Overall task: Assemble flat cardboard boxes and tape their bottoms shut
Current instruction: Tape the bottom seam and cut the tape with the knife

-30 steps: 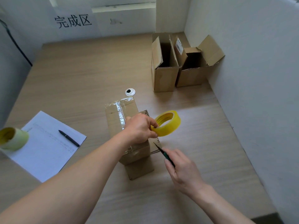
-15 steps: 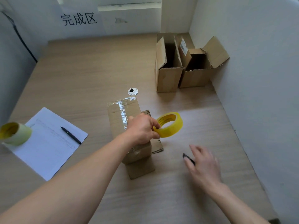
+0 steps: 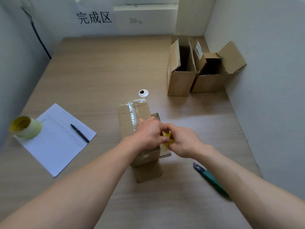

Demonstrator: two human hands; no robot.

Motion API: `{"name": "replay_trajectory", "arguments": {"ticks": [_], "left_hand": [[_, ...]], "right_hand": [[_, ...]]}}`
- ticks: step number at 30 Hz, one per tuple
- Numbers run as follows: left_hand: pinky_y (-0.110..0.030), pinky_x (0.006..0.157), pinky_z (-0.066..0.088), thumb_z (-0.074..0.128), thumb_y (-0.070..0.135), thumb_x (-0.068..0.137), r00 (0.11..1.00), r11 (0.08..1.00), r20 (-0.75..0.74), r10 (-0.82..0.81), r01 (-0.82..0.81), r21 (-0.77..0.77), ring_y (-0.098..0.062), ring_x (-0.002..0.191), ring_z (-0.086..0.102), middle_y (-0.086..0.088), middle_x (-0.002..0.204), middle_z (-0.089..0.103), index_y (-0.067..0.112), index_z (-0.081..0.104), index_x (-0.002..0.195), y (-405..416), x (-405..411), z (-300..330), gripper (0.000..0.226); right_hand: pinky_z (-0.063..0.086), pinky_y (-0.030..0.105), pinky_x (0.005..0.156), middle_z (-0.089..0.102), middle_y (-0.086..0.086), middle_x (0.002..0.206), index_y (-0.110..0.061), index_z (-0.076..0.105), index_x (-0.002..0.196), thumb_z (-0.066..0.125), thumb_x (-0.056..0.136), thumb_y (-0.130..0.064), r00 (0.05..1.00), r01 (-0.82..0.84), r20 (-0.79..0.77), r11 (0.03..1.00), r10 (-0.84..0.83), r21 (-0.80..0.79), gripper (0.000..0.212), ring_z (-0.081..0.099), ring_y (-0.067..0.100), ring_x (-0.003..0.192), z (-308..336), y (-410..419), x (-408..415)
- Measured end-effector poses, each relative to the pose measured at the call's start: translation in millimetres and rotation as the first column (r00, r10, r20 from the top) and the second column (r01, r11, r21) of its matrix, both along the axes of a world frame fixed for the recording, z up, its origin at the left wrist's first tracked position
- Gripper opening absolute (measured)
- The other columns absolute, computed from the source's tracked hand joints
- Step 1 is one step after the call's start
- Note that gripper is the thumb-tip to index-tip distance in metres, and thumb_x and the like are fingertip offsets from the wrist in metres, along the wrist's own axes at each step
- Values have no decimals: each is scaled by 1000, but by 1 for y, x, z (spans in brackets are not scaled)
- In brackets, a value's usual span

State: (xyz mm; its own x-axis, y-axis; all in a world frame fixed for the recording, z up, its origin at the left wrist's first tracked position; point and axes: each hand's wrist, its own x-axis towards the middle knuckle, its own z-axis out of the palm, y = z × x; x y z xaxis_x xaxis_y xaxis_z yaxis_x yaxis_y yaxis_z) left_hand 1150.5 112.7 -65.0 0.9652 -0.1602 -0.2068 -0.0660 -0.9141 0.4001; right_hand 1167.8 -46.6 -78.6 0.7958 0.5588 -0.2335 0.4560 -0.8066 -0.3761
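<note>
Now freed of the cutter (image 3: pixel 210 178), laid on the surface (image 3: pixel 99 71) beside it, the right hand (image 3: pixel 184 142) joins the left hand (image 3: pixel 147 135) gripping the tape roll (image 3: pixel 167 138) over the taped box (image 3: pixel 137 129), suggesting sealing is finishing.

Pen (image 3: pixel 79 133) on paper (image 3: pixel 56 139), left of taped box (image 3: pixel 132 116); cutter (image 3: pixel 209 177) to its right.

Two bare forearms — no sleeves, watch or rings on either hand.

paper sheet (image 3: pixel 54 142), black pen (image 3: pixel 79 133), wall sign (image 3: pixel 94 18)
</note>
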Motion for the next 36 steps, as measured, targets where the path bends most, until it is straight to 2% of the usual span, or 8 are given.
{"name": "replay_trajectory", "arguments": {"ticks": [6,11,16,20,27,30,34,36], "left_hand": [[-34,76,32,59,36,77,980,976,197,40,4,-219,-18,83,48,14,77,44,27,46,84,16,-19,-3,18],[-36,88,34,59,61,68,961,985,227,-158,169,-30,-19,105,44,1,106,49,19,49,100,22,-38,-8,54],[-36,90,31,65,50,69,934,985,313,-173,165,50,-23,104,45,-3,106,49,16,50,103,15,-38,-12,50],[-37,89,33,67,50,68,940,988,311,-139,108,114,-23,105,46,-2,108,51,17,49,103,10,-36,-15,51],[-40,81,30,53,30,71,952,948,255,171,-230,221,-27,102,49,-3,99,60,23,46,91,-27,-29,-16,22],[-38,82,26,50,21,74,937,946,240,255,-293,137,-26,103,49,0,98,61,25,41,89,-28,-24,-15,18],[-36,86,42,55,0,82,841,780,175,512,-369,-505,-29,97,59,-3,105,66,13,60,101,-6,-29,2,23],[-31,95,42,61,5,85,719,727,350,601,-309,-613,-27,110,59,-6,123,62,8,63,107,12,-44,11,23]], "right_hand": [[51,36,73,70,-3,98,-45,57,106,50,79,-31,988,55,-146,998,-53,8,31,62,28,92,-1,17,5],[50,32,63,68,-5,78,-36,59,64,57,79,-28,972,92,-214,995,-97,-34,17,63,23,79,-9,26,9],[32,29,54,62,5,74,-18,66,70,65,70,-18,944,-86,317,996,89,-24,1,63,35,73,-15,25,13],[25,30,58,58,-1,80,-18,63,71,63,78,-25,937,171,285,977,-200,125,10,54,29,74,-13,31,23],[40,35,60,53,-3,52,-14,56,55,63,71,-8,551,799,-351,359,-757,482,18,50,23,62,-27,34,-3],[43,35,60,57,-3,54,-15,59,56,63,70,-6,523,814,-385,311,-760,491,17,53,21,61,-29,30,-16],[47,36,62,63,2,59,-14,61,59,62,71,-8,547,797,-387,320,-743,512,13,59,27,66,-24,36,-17],[48,36,64,65,2,63,-14,61,62,60,73,-10,578,774,-365,347,-730,530,11,60,26,69,-17,45,-15]]}}
